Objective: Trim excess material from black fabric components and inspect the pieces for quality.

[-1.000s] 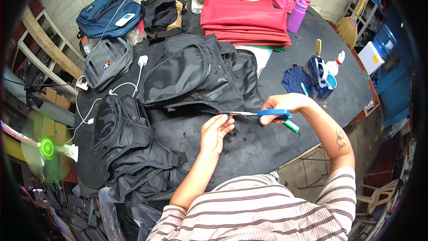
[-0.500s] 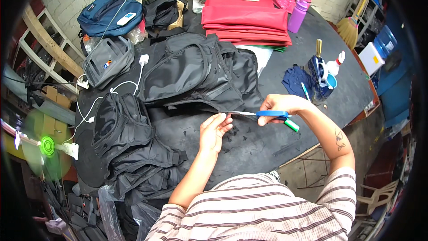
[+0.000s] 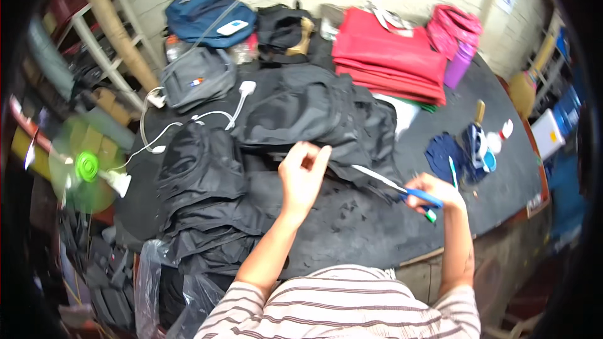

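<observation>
Across the middle of the black desk (image 3: 333, 245), the big black backpack (image 3: 292, 113) lies spread in front of me, its lower edge and straps toward my hands. My right hand (image 3: 435, 192) is closed around the blue handle of the scissors (image 3: 377, 176), with the blades pointing left and away from me over the black fabric; whether the tips touch it, I can't tell. Just below that hand a small green object (image 3: 430, 215) shows, partly covered. My left hand (image 3: 303, 176) is raised at the near edge of the backpack, fingers curled toward the thumb; I can't tell if anything is pinched between them.

Small dark scraps (image 3: 352, 213) are scattered on the desk between my forearms. To my left, more black bags (image 3: 201, 166) sit in a heap, with clear plastic (image 3: 151, 289) below it. Behind that heap a white cable (image 3: 213, 113) runs beside a grey bag (image 3: 201, 81). At the far side are a blue backpack (image 3: 207, 16), folded red fabric (image 3: 389, 56), a pink bag (image 3: 451, 28) and a purple bottle (image 3: 460, 68). Off to my right lies a crumpled navy cloth (image 3: 445, 154), next to a dark blue holder (image 3: 474, 141).
</observation>
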A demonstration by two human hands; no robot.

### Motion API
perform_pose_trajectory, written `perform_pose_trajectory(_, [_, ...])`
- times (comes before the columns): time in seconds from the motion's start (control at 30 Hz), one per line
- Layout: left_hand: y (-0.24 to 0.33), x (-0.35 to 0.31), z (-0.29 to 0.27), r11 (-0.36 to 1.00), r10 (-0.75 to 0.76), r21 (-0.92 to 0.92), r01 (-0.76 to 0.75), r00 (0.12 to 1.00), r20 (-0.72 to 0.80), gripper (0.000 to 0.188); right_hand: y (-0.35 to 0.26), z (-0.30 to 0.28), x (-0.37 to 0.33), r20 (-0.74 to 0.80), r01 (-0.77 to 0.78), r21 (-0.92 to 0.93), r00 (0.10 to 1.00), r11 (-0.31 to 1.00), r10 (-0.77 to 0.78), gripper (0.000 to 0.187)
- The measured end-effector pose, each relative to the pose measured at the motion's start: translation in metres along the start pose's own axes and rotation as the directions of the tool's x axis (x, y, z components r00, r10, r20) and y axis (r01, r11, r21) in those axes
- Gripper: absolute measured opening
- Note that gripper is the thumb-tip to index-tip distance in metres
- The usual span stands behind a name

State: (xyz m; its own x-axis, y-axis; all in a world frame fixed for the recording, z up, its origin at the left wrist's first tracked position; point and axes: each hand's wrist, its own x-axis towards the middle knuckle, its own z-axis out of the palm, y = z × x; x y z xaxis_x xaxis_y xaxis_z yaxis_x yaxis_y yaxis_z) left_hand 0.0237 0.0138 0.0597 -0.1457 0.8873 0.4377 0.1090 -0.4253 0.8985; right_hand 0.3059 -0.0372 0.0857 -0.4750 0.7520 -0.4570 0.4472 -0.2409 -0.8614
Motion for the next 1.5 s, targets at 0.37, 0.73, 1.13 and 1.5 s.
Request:
perform_pose_trajectory(0.37, [0.001,0.091,0.024,0.508,0.244,0.798,-0.324,0.943,0.228,0.009,0.115,0.047,-0.038,-0.547,0.511,0.309,0.786,0.802,-0.289,0.041])
perform_pose_trajectory(0.73, [0.139,0.05,-0.225,0.229,0.61,0.732,-0.642,0.68,0.406,0.026,0.124,0.036,-0.023,-0.638,0.566,0.402,0.737,0.719,-0.223,0.033])
perform_pose_trajectory(1.13, [0.07,-0.018,-0.245,0.245,0.056,0.967,-0.064,0.997,0.052,0.032,0.078,0.046,-0.007,-0.438,0.374,0.419,0.882,0.827,-0.176,0.044])
perform_pose_trajectory(1.5, [-0.064,0.151,0.032,0.681,0.553,0.525,-0.51,0.829,0.087,0.021,0.063,0.07,-0.018,-0.529,0.46,0.47,0.83,0.753,-0.177,0.043])
